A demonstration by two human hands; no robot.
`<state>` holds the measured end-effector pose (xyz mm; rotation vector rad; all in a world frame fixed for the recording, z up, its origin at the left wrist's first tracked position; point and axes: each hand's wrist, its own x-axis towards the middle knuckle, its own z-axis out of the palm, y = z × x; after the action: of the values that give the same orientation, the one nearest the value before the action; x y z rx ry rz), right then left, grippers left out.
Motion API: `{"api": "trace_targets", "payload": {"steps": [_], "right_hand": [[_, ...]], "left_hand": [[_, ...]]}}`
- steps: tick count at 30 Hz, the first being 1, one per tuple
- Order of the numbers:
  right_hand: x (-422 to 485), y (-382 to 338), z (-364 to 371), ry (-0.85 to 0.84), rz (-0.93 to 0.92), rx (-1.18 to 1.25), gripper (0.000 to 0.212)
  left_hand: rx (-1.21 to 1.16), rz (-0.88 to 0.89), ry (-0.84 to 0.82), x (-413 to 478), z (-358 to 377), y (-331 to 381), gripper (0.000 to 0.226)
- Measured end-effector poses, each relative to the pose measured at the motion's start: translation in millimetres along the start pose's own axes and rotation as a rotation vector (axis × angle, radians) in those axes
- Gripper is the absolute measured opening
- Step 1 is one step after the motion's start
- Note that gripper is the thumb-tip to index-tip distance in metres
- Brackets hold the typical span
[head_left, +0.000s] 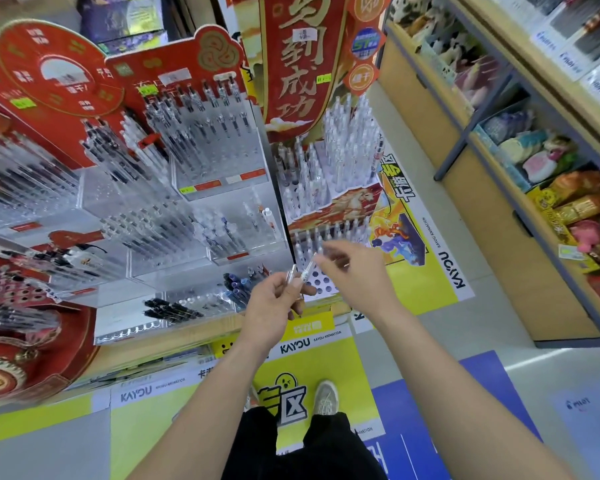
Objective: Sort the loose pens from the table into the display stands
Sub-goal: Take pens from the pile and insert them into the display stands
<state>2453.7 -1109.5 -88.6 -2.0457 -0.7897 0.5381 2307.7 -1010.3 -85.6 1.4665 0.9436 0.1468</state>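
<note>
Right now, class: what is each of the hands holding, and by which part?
The left hand grips two clear pens by their lower ends. The right hand seems to pinch the upper tip of one, but motion blur leaves that uncertain.

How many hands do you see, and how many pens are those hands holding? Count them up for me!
Hands: 2, the left hand and the right hand
Pens held: 2 that show, a clear pen in the left hand and a second pen pinched at its top by the right hand
Total: 4
</note>
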Motion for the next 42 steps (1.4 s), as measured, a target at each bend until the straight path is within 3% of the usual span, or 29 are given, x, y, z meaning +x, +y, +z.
{"api": "trace_targets", "payload": {"steps": [6,17,22,27,34,42], "right_hand": [[6,-37,14,-0.035,-0.025,0.155,0.015],[56,-185,27,-0.04,-0.374,0.277,0.017],[79,-238,58,0.017,-0.449,0.246,0.015],[104,-272,86,0.1,-0.497,0.232,0.016],[122,-327,149,0.043,-0.564,0.163,0.012],[130,-372,229,0.028,-0.595,0.079,0.014]], "left_hand": [[-0.113,0.037,0.042,-1,-7,16,0.019],[-0.216,0.163,0.34,-23,-134,32,0.018],[-0.154,0.2,0.382,-23,-191,36,0.023],[-0.291,0.155,0.38,-10,-232,46,0.035],[-0.351,0.161,0.445,-2,-298,49,0.025],[-0.176,0.235,0.517,-8,-380,23,0.028]]}}
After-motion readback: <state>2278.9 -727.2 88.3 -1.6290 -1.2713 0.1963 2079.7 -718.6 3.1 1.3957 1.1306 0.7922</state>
